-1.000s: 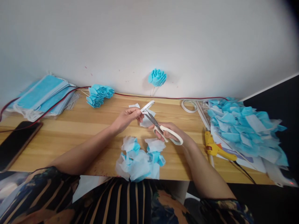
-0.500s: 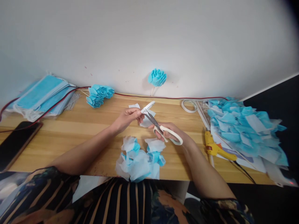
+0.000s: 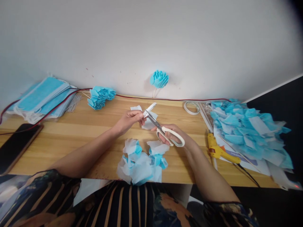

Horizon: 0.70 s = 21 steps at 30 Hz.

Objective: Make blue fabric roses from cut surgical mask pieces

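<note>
Between the thumb and fingers of my left hand is a narrow white strip, its free end pointing up and right. My right hand grips a pair of scissors with cream handles. The blades lie across the strip close to my left fingertips. Under the blades a white piece of sheet rests on the table. Nearer my body lie crumpled blue and white pieces of thin fabric, not touched by either hand.
Left: a stack of blue face masks, a phone and blue flowers on sticks. Another blue flower leans at the wall. Right: a tape roll, a yellow glue gun, and a heap of blue pieces.
The scissor handles have drawn apart slightly and the blades have shifted a little on the strip. My left hand has stayed almost still.
</note>
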Motion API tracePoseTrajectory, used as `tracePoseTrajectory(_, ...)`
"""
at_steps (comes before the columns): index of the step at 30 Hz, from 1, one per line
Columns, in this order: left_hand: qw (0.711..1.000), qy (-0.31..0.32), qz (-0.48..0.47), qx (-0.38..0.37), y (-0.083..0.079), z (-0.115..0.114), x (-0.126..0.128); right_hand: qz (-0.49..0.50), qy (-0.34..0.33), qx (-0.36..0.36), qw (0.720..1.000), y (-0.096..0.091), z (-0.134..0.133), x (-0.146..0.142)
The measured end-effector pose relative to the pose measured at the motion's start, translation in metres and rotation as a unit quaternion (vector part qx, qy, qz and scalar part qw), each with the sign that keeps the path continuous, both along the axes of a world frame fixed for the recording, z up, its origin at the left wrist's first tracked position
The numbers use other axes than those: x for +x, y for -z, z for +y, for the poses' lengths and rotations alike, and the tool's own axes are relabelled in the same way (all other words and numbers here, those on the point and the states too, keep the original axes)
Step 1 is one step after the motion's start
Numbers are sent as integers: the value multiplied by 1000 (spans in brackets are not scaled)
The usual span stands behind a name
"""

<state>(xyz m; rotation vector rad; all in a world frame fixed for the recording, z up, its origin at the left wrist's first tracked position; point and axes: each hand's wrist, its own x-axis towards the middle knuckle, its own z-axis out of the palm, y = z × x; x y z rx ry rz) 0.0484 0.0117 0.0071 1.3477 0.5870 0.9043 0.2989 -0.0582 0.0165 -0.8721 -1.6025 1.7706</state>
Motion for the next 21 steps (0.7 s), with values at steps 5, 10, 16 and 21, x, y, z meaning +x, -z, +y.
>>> tracePoseTrajectory(5, 1000, -1, 8, 4, -3, -1, 0, 11, 13, -34, 999, 3, -1, -1)
tracePoseTrajectory(10, 1000, -4, 17, 20, -8, -3, -1, 17, 31, -50, 998, 0, -3, -4)
tracePoseTrajectory(16, 999, -6, 28, 34, -9, -2, -1, 12, 61, -75, 995, -9, -5, -10)
tracePoseTrajectory(21, 998, -11, 39, 49, -9, -1, -1, 7, 74, -76, 994, -16, -7, -14)
